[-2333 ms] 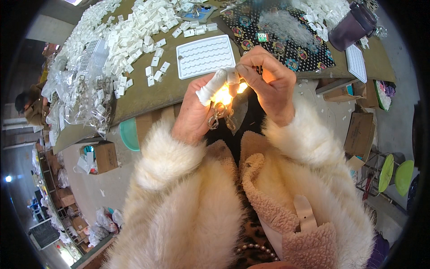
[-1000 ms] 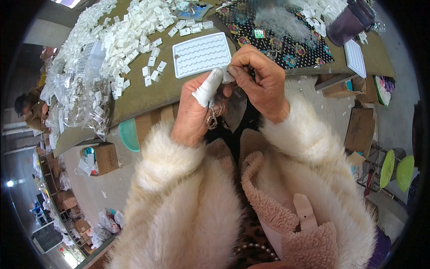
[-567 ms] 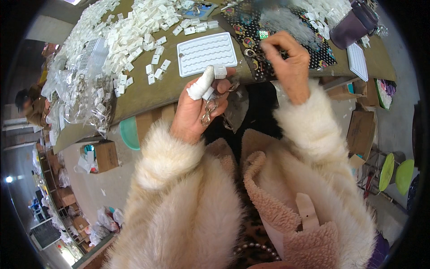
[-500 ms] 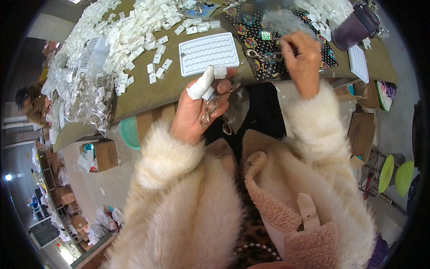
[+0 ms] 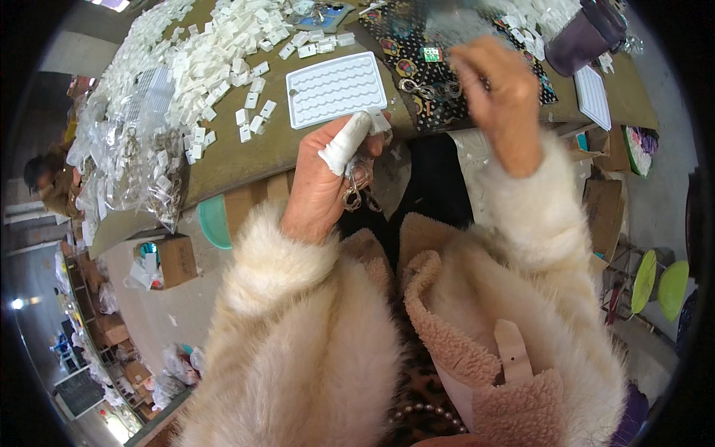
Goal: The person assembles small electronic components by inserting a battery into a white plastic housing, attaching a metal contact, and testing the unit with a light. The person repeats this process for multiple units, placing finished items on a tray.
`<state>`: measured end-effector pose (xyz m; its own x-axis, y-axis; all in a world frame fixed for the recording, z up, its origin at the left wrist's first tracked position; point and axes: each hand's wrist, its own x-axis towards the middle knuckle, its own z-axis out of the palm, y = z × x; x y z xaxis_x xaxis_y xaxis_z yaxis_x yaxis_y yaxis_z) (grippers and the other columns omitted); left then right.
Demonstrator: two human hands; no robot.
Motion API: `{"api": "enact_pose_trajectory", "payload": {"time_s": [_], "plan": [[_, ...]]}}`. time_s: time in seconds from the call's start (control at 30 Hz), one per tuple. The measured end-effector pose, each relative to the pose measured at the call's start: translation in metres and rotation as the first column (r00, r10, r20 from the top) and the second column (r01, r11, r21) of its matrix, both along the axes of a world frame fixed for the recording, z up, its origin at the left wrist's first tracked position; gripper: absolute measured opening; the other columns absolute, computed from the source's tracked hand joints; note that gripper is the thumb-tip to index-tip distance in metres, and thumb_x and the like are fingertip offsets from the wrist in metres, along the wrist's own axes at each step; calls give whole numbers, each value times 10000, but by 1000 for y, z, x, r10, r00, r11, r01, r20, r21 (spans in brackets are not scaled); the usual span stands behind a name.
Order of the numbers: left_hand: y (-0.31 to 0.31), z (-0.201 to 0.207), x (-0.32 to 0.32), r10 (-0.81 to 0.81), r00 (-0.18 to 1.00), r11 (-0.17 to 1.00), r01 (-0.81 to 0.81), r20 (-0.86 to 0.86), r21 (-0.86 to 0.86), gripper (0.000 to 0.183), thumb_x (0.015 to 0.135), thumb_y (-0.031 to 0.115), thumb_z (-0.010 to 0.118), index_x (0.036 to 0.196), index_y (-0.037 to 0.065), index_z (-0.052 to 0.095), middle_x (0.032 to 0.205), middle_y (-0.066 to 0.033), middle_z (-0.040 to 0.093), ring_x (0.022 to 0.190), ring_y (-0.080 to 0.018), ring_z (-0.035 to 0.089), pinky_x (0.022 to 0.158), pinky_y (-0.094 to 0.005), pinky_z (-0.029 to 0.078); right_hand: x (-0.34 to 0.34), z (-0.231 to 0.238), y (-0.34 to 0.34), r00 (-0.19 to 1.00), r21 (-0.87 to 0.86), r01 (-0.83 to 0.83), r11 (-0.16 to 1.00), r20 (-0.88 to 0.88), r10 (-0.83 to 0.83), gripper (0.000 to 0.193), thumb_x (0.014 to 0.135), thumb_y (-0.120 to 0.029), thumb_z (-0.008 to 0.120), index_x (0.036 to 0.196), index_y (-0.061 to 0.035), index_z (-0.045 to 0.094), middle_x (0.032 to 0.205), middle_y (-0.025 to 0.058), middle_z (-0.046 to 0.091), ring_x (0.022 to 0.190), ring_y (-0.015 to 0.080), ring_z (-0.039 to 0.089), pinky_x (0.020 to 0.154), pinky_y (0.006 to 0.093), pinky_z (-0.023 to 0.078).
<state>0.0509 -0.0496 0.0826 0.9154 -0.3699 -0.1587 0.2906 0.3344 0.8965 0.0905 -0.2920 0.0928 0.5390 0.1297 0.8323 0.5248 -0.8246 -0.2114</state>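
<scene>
My left hand (image 5: pixel 316 175), its thumb wrapped in white, is closed in front of the table edge. It pinches a small white plastic case (image 5: pixel 378 120) between thumb and fingers. Looped thin cords (image 5: pixel 356 188) hang from the same hand. My right hand (image 5: pixel 500 100) is raised over a dark patterned cloth (image 5: pixel 418 71). Its fingers are bent and smeared by motion, and I cannot make out whether anything is in them. Close to its fingertips lie a small green-and-white square piece (image 5: pixel 432 54) and a bundle of cords (image 5: pixel 421 89).
A white ridged tray (image 5: pixel 337 88) lies beyond my left hand. Heaped white plastic cases (image 5: pixel 216 63) and bagged parts (image 5: pixel 134 164) cover the table's left side. A dark purple cup (image 5: pixel 585 41) and another white tray (image 5: pixel 593 97) are at right. Another person (image 5: pixel 56 179) is at far left.
My left hand has turned, its thumb now lying over the white case and hiding more of it. The right hand has shifted slightly, its fingers reaching further toward the green-and-white piece.
</scene>
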Motion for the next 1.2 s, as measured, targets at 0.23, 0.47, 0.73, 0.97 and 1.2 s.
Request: {"api": "enact_pose_trajectory", "payload": {"time_s": [0.23, 0.47, 0.73, 0.97, 1.2], "plan": [[6, 1, -4, 20, 999, 1000, -19, -41, 13, 321, 1014, 337, 618, 1085, 32, 690, 825, 6, 634, 558, -14, 466, 485, -169, 355, -13, -3, 60, 714, 520, -507, 687, -192, 673, 133, 792, 72, 706, 886, 6, 638, 785, 97, 603, 697, 208, 613, 638, 293, 481], [8, -3, -4, 24, 998, 999, -21, -55, 41, 318, 1021, 355, 599, 1028, 45, 670, 795, 10, 608, 515, -10, 441, 454, -180, 325, -17, -4, 61, 680, 468, -470, 748, -349, 645, 139, 776, 86, 670, 866, -1, 609, 785, 107, 593, 700, 225, 608, 610, 317, 479], [18, -12, -11, 28, 996, 996, -21, -87, 83, 349, 1007, 393, 616, 967, 51, 674, 753, 18, 598, 519, -20, 432, 467, -198, 327, -20, -23, 77, 652, 513, -453, 729, -367, 664, 88, 834, 1, 670, 856, -21, 587, 771, 119, 586, 682, 264, 593, 610, 346, 473], [27, -19, -11, -24, 988, 999, 31, -153, 43, 350, 999, 390, 629, 966, 50, 706, 694, 44, 572, 531, -22, 424, 488, -185, 326, -27, -36, 79, 578, 674, -423, 606, -314, 753, 68, 911, -32, 673, 895, -6, 612, 801, 94, 621, 715, 173, 604, 642, 296, 479], [22, -18, -10, -34, 988, 964, -7, -149, -266, 394, 1025, 416, 530, 925, 53, 648, 936, -61, 618, 731, -125, 535, 575, -281, 417, 10, -39, 36, 925, 568, -75, 819, -267, 271, 87, 876, 28, 666, 959, 4, 656, 815, 108, 655, 684, 185, 618, 639, 293, 497]]}}
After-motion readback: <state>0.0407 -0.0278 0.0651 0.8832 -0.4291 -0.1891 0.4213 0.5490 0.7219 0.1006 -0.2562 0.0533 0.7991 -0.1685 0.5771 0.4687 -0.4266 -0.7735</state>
